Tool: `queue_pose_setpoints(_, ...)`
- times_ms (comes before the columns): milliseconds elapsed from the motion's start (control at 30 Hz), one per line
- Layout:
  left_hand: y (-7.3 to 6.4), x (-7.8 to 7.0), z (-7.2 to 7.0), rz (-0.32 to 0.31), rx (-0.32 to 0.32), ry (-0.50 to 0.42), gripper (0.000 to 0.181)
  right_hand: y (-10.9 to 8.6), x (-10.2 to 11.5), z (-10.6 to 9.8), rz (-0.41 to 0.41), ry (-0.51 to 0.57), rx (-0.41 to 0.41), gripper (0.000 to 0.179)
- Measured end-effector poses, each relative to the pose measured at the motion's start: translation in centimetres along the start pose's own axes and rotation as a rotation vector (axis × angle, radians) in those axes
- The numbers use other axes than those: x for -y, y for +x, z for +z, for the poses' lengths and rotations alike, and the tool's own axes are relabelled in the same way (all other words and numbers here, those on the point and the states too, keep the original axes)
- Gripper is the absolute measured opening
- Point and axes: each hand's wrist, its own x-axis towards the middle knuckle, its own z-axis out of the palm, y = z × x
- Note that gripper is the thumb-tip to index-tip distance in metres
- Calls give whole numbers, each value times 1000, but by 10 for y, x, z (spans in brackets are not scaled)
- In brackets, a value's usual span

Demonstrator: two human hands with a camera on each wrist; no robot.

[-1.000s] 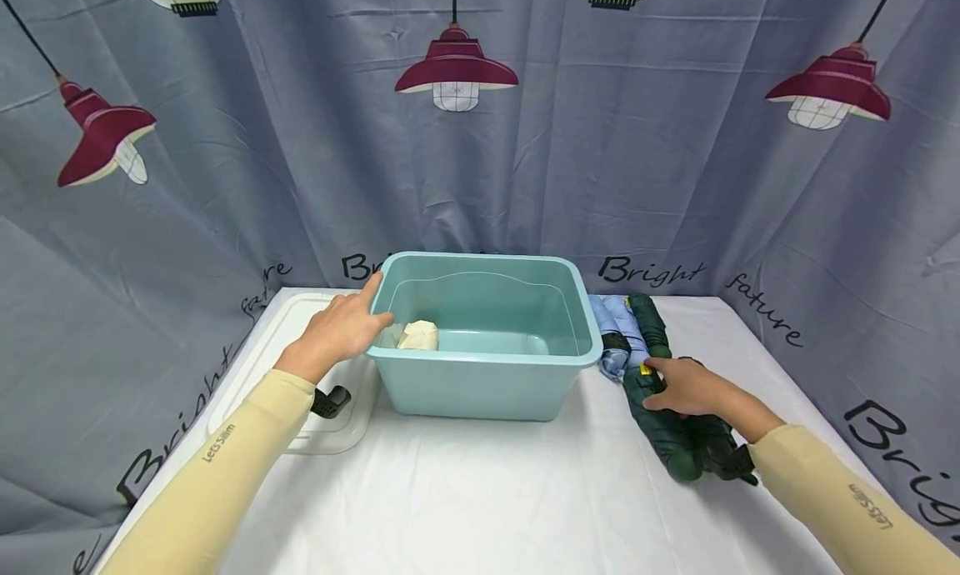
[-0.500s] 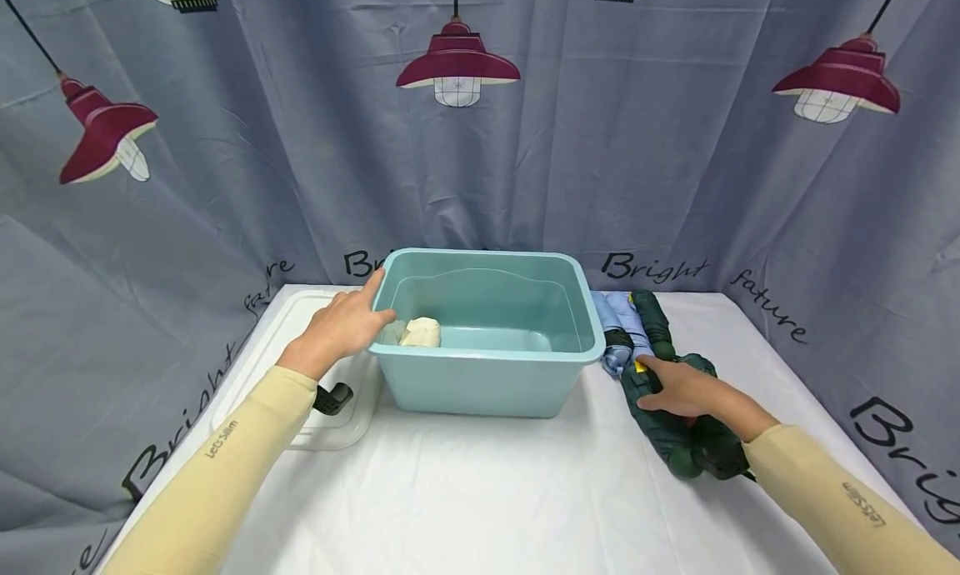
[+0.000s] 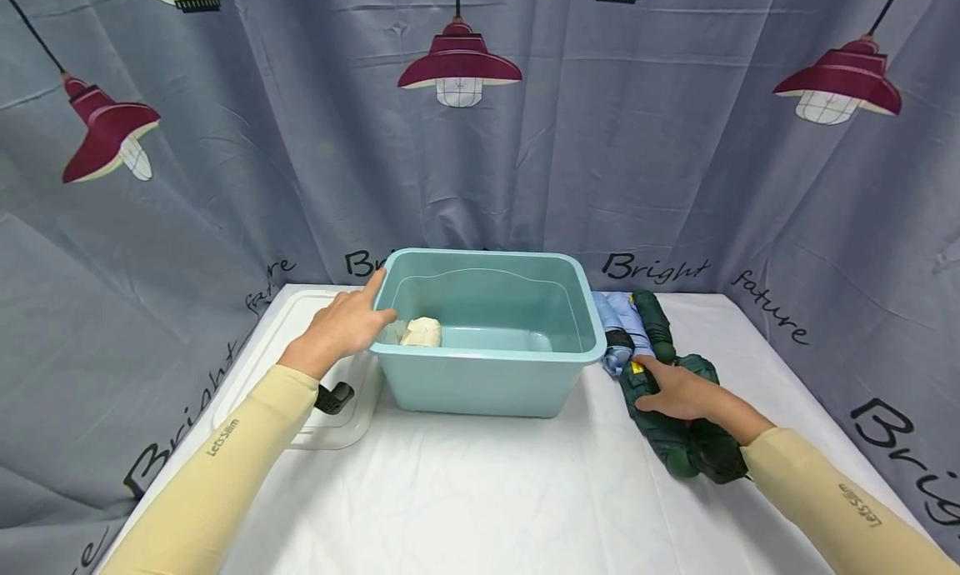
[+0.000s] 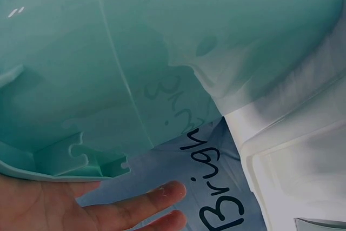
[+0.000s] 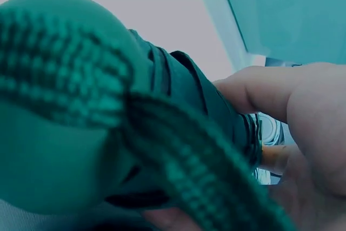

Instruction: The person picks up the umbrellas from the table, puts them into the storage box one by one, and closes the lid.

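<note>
In the head view my left hand [image 3: 341,325] rests on the left rim of a blue-green plastic tub [image 3: 480,383], thumb over the rim. The left wrist view shows its fingers [image 4: 138,206] stretched out loosely beside the tub wall. Inside the tub, at its left end, lies a cream rolled bundle [image 3: 422,332]. To the right of the tub, my right hand [image 3: 678,392] grips a dark green folded umbrella [image 3: 716,454]. In the right wrist view its rounded handle and woven strap come close to the camera. Another green folded umbrella [image 3: 663,442] lies alongside.
Light blue folded umbrellas [image 3: 618,325] and a further dark green one [image 3: 652,321] lie against the tub's right side. A white lid [image 3: 348,425] lies on the white-covered table [image 3: 480,500] to the left. A grey printed curtain [image 3: 480,183] hangs behind.
My right hand has shifted slightly left on the green umbrellas, and the right-hand umbrella has moved a little with it. The left hand stays on the rim.
</note>
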Motion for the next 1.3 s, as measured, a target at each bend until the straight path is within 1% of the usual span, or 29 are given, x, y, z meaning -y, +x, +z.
queue_pose_setpoints(133,0,0,1,-6,13,4,82,0,0,1,-10,10,-18,87)
queue_pose_setpoints(267,1,1,0,-6,8,4,82,1,-1,0,-16,18,-22,86)
queue_pose_setpoints(367,2,1,0,0,0,2,82,2,-2,-1,-17,29,-19,86)
queue_pose_setpoints(600,1,1,0,-2,6,-6,81,-1,-1,0,-29,88,-2,84)
queue_pose_setpoints(800,1,1,0,-4,11,-7,82,-3,2,-3,-59,41,-24,85)
queue_pose_setpoints(933,1,2,0,-5,11,-10,82,-2,5,-5,-62,29,-36,86)
queue_pose_setpoints(1133,1,2,0,-8,13,-12,82,-6,11,-13,-69,37,-39,86)
queue_pose_setpoints(1300,2,3,0,-2,8,-8,82,-12,13,-18,-109,57,-57,87)
